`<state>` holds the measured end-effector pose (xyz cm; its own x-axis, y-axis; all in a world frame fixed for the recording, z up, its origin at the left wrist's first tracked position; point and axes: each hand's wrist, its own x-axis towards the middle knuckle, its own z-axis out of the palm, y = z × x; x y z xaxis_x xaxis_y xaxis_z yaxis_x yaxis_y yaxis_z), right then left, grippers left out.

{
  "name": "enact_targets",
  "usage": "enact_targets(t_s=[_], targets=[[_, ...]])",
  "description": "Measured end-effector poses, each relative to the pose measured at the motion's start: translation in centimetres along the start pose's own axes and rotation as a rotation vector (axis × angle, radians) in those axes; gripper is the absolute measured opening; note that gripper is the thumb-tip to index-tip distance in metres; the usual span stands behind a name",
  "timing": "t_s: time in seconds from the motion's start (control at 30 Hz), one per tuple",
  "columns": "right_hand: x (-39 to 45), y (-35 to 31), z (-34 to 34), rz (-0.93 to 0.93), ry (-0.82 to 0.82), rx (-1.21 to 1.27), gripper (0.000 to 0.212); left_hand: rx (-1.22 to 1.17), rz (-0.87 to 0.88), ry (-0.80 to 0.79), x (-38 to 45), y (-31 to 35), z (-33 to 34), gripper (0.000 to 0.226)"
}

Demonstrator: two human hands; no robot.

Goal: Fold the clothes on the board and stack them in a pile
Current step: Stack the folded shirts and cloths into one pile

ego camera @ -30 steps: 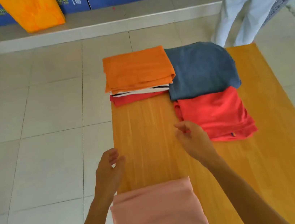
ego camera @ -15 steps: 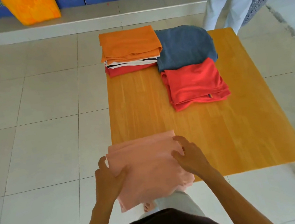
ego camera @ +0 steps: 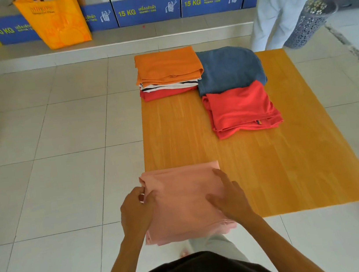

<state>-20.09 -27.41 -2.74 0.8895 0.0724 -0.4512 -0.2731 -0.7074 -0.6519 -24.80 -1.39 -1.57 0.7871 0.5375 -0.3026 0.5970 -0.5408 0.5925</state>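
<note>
An orange shopping bag (ego camera: 55, 21) is standing far off by the blue wall. The left hand (ego camera: 136, 211) is pinching the folded pink cloth (ego camera: 183, 204) at its left edge. The right hand (ego camera: 230, 198) is lying flat and open on top. The cloth is sitting on the yellow wooden bench (ego camera: 293, 166), on its near left corner. A pile topped with orange cloth (ego camera: 167, 67), a blue cloth (ego camera: 229, 69) and a red cloth (ego camera: 241, 108) are lying well apart, farther back. Half a second ago the pink cloth was hanging lower off the bench.

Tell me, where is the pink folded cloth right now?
The pink folded cloth lies at the near left corner of the wooden board, overhanging its near edge, with the left hand and right hand on it.
</note>
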Motion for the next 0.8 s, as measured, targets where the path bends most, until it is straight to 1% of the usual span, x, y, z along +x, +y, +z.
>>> enact_targets(t_s=[0.1, 0.17, 0.27, 0.37, 0.43, 0.5, 0.57, 0.6, 0.67, 0.73, 0.8], targets=[[0.1, 0.2, 0.0, -0.001, 0.000, -0.008, 0.073, -0.057, 0.044, 0.017, 0.9, 0.6, 0.7, 0.021], [0.2, 0.2, -0.2, -0.001, -0.010, -0.006, 0.077, -0.076, 0.055, -0.015, 1.4, 1.0, 1.1, 0.017], [0.8, 0.0, -0.7, -0.002, -0.040, -0.017, 0.089, -0.096, 0.040, -0.073, 1.8, 1.3, 1.2, 0.007], [1.3, -0.4, -1.4, -0.019, -0.047, -0.021, 0.094, -0.134, 0.005, -0.085, 1.9, 1.3, 1.2, 0.009], [1.4, -0.6, -1.6, -0.023, -0.052, -0.031, 0.094, -0.133, -0.027, -0.137, 1.8, 1.3, 1.2, 0.014], [1.6, -0.8, -1.7, -0.012, -0.063, -0.064, 0.096, -0.118, -0.062, -0.221, 1.8, 1.3, 1.2, 0.033], [2.2, -1.0, -1.9, 0.004, -0.083, -0.097, 0.100, -0.162, -0.099, -0.294, 2.1, 1.2, 0.9, 0.049], [2.6, -1.2, -2.1, 0.004, -0.099, -0.113, 0.102, -0.194, -0.106, -0.323, 2.3, 1.3, 0.8, 0.053], [3.3, -1.5, -2.7, -0.002, -0.151, -0.148, 0.104, -0.235, -0.092, -0.373, 2.6, 1.3, 0.6, 0.051], [3.9, -1.8, -3.3, -0.006, -0.210, -0.195, 0.098, -0.299, -0.094, -0.424, 2.8, 1.4, 0.5, 0.047], [4.4, -2.0, -3.9, -0.012, -0.246, -0.216, 0.081, -0.380, -0.131, -0.454, 3.0, 1.5, 0.5, 0.042]])
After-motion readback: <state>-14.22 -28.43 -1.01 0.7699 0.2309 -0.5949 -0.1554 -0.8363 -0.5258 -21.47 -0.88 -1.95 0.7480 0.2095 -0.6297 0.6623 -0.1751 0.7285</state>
